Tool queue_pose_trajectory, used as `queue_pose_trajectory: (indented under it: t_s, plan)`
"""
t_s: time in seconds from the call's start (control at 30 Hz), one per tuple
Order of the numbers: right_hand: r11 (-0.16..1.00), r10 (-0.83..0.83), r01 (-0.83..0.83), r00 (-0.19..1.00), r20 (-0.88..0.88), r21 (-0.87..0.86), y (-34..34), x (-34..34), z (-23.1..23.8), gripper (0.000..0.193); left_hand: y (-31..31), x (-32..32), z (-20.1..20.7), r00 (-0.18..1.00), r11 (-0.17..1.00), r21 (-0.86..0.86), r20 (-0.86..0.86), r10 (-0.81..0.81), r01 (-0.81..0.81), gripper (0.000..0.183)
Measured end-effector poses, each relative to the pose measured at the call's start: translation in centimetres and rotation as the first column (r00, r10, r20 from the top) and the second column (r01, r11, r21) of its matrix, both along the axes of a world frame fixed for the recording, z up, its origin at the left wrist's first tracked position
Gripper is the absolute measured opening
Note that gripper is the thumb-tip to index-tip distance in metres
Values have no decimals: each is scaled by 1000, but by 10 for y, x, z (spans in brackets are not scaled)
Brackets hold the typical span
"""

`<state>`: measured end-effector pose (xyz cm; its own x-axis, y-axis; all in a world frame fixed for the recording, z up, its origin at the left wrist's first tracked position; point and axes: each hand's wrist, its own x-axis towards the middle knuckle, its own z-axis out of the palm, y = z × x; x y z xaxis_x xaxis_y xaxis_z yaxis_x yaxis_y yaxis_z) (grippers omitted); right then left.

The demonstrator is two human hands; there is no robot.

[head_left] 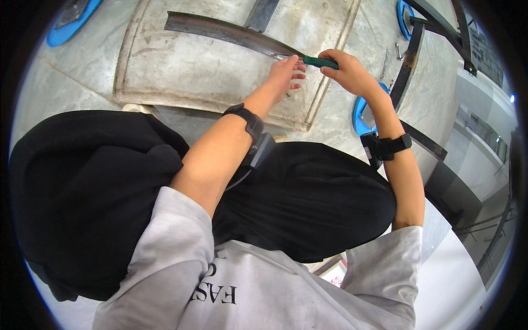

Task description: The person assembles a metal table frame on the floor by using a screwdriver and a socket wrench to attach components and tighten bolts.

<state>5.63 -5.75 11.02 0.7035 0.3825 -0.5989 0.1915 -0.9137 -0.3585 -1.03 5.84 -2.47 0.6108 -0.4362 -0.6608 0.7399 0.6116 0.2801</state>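
My right hand [347, 70] is wrapped round the dark green handle [318, 62] of a hand tool, with the thumb and fingers pressed on its rear part. The tool's thin front part points left toward the end of a dark steel angle bar [220, 32]; my left hand hides most of it, so its kind does not show. At that bar end is my left hand [285, 74], thumb against the bar or tool tip, the other fingers stretched and apart. The bar lies across a pale, stained board [181, 82] and meets another dark steel piece [261, 15].
Dark steel frame members [407, 69] stand on the right, beside a blue-rimmed piece [364, 113]. Small metal tools [398, 50] lie on the grey floor there. Another blue-rimmed object [71, 27] is at the upper left. My knees [308, 192] border the board's near edge.
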Motion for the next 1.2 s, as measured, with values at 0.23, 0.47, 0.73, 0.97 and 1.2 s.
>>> queue_pose_trajectory:
  t_s: [0.23,0.47,0.73,0.97,1.2]
  plan:
    - [999,41,-41,999,20,11,-5,0,-3,28,-1,0,3,1000,1000,-12,-4,-8,8,32]
    - [1000,21,-22,999,-24,-22,2,0,2,28,-3,1,-1,1000,998,-67,-4,14,-14,33]
    - [1000,3,-3,1000,-17,-12,0,-1,-1,29,-4,0,1,1000,994,-107,-20,11,-13,31]
    - [999,39,-39,999,-24,-26,4,1,3,31,-2,0,1,1000,993,-116,-19,17,-19,32]
    - [1000,8,-8,1000,-24,9,-2,2,0,30,-4,2,1,1000,993,-115,-21,10,-12,30]
